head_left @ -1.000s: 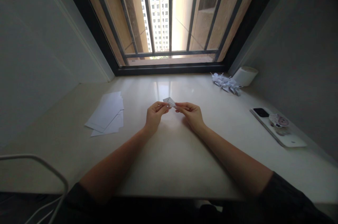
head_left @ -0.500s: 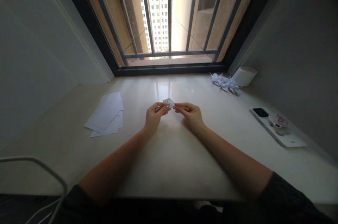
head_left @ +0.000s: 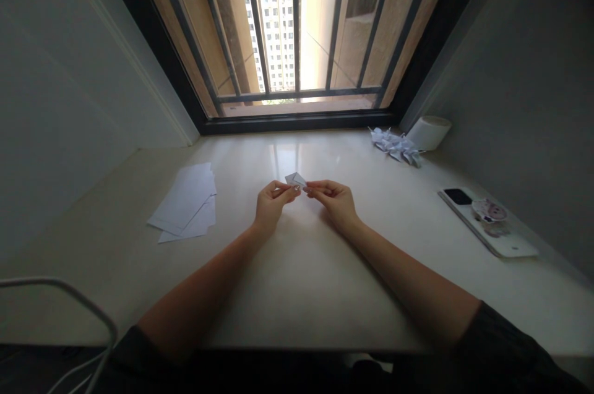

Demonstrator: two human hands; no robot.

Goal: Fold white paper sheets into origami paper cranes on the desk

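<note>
The person's left hand point(head_left: 271, 203) and right hand point(head_left: 335, 199) meet over the middle of the table point(head_left: 301, 270), fingertips pinched on a small folded paper piece point(head_left: 295, 179) held just above it. The crease probably wants firm, even pressure with edges aligned. Left of the piece lie loose sheets point(head_left: 185, 202); beyond, to its right, folded shapes point(head_left: 395, 146) sit near the window.

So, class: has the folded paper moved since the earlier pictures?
No. The folded paper, pinched by left hand and right hand, stays put against the sheets.
</note>
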